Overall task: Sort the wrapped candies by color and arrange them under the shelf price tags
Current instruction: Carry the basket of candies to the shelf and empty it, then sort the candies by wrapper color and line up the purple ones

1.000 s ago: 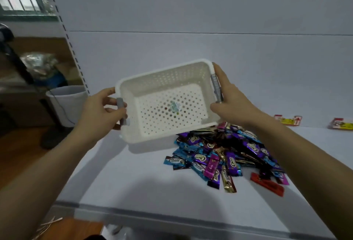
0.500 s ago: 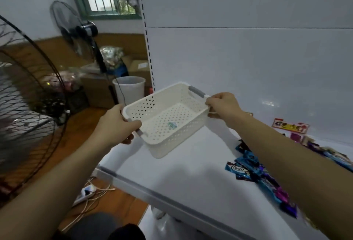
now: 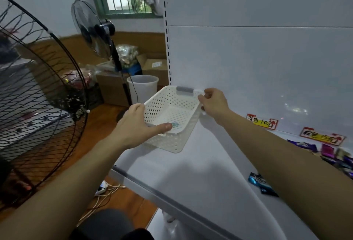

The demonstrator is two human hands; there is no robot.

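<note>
A white perforated basket (image 3: 188, 127) is held tilted over the shelf's (image 3: 200, 174) back left corner, its near end gripped by the left hand (image 3: 137, 125) and its far rim pinched by the right hand (image 3: 214, 104). Wrapped candies (image 3: 340, 155) are piled at the shelf's right edge, beneath two price tags (image 3: 262, 123).

Both hands carried the basket (image 3: 172, 142) left, away from the candies (image 3: 327, 150), which ended up well rt of the right hand (image 3: 214, 104). It went from tipped up to level & lower. Right hand slid off the grey handle (image 3: 185, 91) to the rim corner; thumb of left hand (image 3: 137, 125) straightened along near rim.
</note>
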